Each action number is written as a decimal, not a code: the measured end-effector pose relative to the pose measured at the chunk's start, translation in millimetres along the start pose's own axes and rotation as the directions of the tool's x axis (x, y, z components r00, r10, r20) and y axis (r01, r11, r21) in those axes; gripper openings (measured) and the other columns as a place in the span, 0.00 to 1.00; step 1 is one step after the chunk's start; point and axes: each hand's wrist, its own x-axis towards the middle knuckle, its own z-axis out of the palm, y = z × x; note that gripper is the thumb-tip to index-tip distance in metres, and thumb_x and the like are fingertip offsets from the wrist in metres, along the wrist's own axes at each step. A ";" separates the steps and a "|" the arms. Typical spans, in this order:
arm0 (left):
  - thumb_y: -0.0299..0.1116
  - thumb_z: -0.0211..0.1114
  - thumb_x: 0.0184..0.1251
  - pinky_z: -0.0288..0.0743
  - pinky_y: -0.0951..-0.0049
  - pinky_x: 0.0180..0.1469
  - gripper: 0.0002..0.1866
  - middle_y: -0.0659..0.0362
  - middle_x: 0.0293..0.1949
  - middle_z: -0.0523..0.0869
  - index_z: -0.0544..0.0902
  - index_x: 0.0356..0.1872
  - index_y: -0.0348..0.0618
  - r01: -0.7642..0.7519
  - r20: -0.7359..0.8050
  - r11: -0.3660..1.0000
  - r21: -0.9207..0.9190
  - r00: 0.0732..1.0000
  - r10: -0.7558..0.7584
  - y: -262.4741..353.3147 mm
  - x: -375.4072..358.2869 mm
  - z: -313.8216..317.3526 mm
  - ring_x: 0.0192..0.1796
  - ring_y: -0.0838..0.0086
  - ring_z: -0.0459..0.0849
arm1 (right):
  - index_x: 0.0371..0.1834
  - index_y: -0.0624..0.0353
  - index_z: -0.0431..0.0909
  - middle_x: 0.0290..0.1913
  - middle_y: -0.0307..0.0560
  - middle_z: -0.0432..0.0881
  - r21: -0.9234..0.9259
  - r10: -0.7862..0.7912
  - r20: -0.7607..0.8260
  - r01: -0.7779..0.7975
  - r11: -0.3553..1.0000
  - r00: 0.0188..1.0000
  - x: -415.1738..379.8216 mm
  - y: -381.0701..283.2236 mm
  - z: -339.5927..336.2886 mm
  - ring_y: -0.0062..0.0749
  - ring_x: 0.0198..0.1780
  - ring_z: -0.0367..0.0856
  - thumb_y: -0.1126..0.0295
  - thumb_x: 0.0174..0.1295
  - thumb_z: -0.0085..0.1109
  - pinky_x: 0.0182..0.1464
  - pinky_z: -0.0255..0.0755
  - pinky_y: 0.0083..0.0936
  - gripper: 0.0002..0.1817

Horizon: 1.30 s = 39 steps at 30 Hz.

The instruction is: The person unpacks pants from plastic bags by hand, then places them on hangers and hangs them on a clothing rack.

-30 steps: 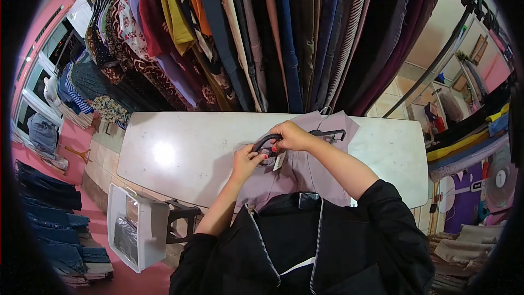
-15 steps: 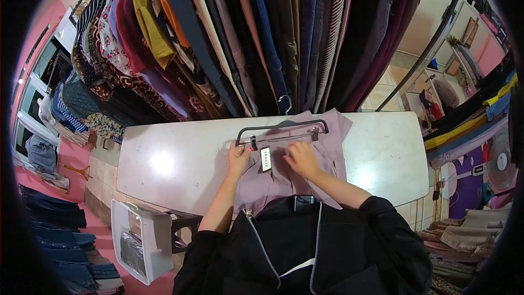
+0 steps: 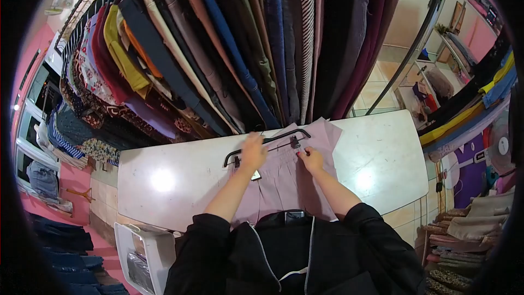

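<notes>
A mauve garment [image 3: 281,177] with a gathered waistband lies on the white table, a black clip hanger [image 3: 268,140] across its top. My left hand [image 3: 253,154], smeared by motion, is over the hanger's left half, close to its bar. Under its wrist the white tag [image 3: 256,175] is partly covered. At the right clip [image 3: 295,142], my right hand [image 3: 312,161] has its thumb and finger closed on the waistband just below the clip. The left clip [image 3: 237,161] shows beside my left hand.
Behind the white table [image 3: 164,194] hangs a rack of trousers and tops [image 3: 218,60]. A white plastic bin [image 3: 164,257] stands at the front left. Folded jeans [image 3: 60,246] are piled at lower left, folded clothes [image 3: 464,240] at lower right.
My left hand has left the hanger's left end and moved up and right over its bar. My right hand has shifted right to the right clip. The hanger is tilted more.
</notes>
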 end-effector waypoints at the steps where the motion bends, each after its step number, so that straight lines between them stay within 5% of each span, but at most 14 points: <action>1: 0.36 0.66 0.56 0.60 0.56 0.66 0.30 0.47 0.61 0.72 0.69 0.61 0.39 -0.096 0.070 0.995 -0.042 0.993 0.098 10.5 13.4 14.0 0.66 0.54 0.66 | 0.37 0.60 0.81 0.33 0.53 0.83 0.040 0.024 0.051 -0.026 0.999 0.998 0.0 -2.1 -5.1 0.45 0.36 0.81 0.57 0.51 0.66 0.40 0.72 0.36 0.18; 4: 0.39 0.64 0.58 0.59 0.55 0.67 0.32 0.48 0.63 0.70 0.67 0.63 0.39 -0.179 0.209 0.974 -0.135 0.956 0.205 38.0 47.4 46.9 0.67 0.55 0.65 | 0.33 0.60 0.79 0.26 0.45 0.80 0.200 0.038 0.175 -0.074 0.977 0.984 1.8 9.3 -9.9 0.31 0.29 0.77 0.63 0.53 0.66 0.33 0.68 0.28 0.13; 6: 0.41 0.63 0.59 0.59 0.55 0.68 0.33 0.48 0.65 0.69 0.66 0.65 0.40 -0.079 0.316 0.982 -0.170 0.940 0.131 47.2 62.6 58.0 0.68 0.55 0.64 | 0.29 0.59 0.77 0.23 0.38 0.76 0.360 -0.022 0.209 -0.056 0.931 0.978 0.1 22.2 -9.6 0.24 0.26 0.72 0.66 0.55 0.66 0.30 0.66 0.24 0.10; 12: 0.51 0.74 0.41 0.65 0.55 0.63 0.39 0.49 0.54 0.73 0.75 0.56 0.41 0.036 0.467 0.999 0.010 0.884 -0.036 70.0 89.1 53.9 0.60 0.52 0.70 | 0.27 0.60 0.77 0.22 0.42 0.77 0.431 -0.007 0.230 -0.095 0.897 0.973 -0.8 34.9 -11.0 0.25 0.24 0.73 0.68 0.49 0.69 0.29 0.66 0.26 0.10; 18: 0.48 0.78 0.36 0.72 0.65 0.54 0.37 0.49 0.44 0.80 0.79 0.50 0.40 0.015 0.479 0.972 -0.234 0.872 0.101 45.6 111.2 62.0 0.50 0.57 0.78 | 0.33 0.61 0.78 0.26 0.39 0.76 0.521 -0.019 0.311 -0.154 0.840 0.950 -7.5 23.0 -23.5 0.21 0.26 0.73 0.73 0.51 0.67 0.29 0.66 0.22 0.08; 21: 0.44 0.77 0.37 0.74 0.68 0.48 0.28 0.52 0.34 0.84 0.82 0.41 0.39 0.196 0.659 0.920 -0.338 0.747 0.083 52.4 118.4 41.4 0.41 0.62 0.82 | 0.36 0.62 0.79 0.27 0.38 0.76 0.689 -0.067 0.379 -0.233 0.687 0.923 -11.9 4.9 -36.5 0.20 0.29 0.73 0.72 0.53 0.67 0.32 0.67 0.20 0.09; 22: 0.43 0.77 0.37 0.74 0.69 0.45 0.25 0.54 0.31 0.84 0.83 0.38 0.39 0.146 0.620 0.909 -0.391 0.771 0.142 50.5 118.4 40.7 0.37 0.64 0.82 | 0.36 0.62 0.79 0.27 0.38 0.76 0.754 -0.094 0.403 -0.272 0.598 0.910 -13.3 -2.0 -39.9 0.20 0.29 0.73 0.71 0.54 0.67 0.33 0.67 0.20 0.10; 24: 0.41 0.77 0.37 0.75 0.70 0.39 0.20 0.57 0.25 0.84 0.84 0.32 0.40 0.044 0.533 0.875 -0.482 0.808 0.253 49.3 116.7 33.1 0.29 0.67 0.82 | 0.37 0.63 0.79 0.29 0.39 0.76 0.714 -0.129 0.268 -0.107 0.691 0.955 -13.5 1.9 -28.5 0.20 0.30 0.73 0.71 0.55 0.66 0.34 0.67 0.19 0.10; 28: 0.40 0.76 0.40 0.73 0.70 0.38 0.17 0.57 0.28 0.84 0.84 0.31 0.41 -0.005 0.491 0.892 -0.452 0.834 0.254 58.1 107.5 -4.9 0.32 0.68 0.82 | 0.36 0.64 0.79 0.31 0.39 0.77 0.590 -0.206 0.145 0.083 0.803 0.968 -25.9 -3.2 -43.0 0.21 0.31 0.74 0.72 0.56 0.66 0.35 0.68 0.19 0.09; 33: 0.40 0.76 0.42 0.73 0.69 0.38 0.16 0.56 0.29 0.84 0.83 0.30 0.42 0.109 0.474 0.837 -0.536 0.859 0.192 63.2 84.3 -39.7 0.33 0.68 0.82 | 0.36 0.62 0.78 0.26 0.32 0.76 0.620 -0.207 0.079 0.115 0.776 0.975 -47.3 -36.2 -66.5 0.14 0.28 0.71 0.73 0.58 0.64 0.31 0.65 0.16 0.06; 36: 0.39 0.76 0.42 0.72 0.70 0.36 0.16 0.57 0.28 0.83 0.83 0.29 0.42 -0.111 0.327 0.819 -0.562 0.880 0.344 68.0 70.2 -56.5 0.32 0.68 0.81 | 0.36 0.62 0.78 0.26 0.32 0.76 0.613 -0.215 0.060 0.134 0.779 0.975 -54.9 -56.8 -80.4 0.14 0.27 0.71 0.74 0.57 0.64 0.31 0.65 0.15 0.06; 39: 0.39 0.76 0.42 0.71 0.70 0.35 0.16 0.57 0.27 0.83 0.83 0.29 0.41 -0.146 0.311 0.814 -0.562 0.875 0.372 71.7 58.5 -69.1 0.32 0.68 0.81 | 0.36 0.63 0.79 0.29 0.35 0.78 0.582 -0.245 0.038 0.178 0.793 0.969 -60.2 -63.0 -81.6 0.15 0.29 0.73 0.75 0.55 0.65 0.33 0.67 0.16 0.07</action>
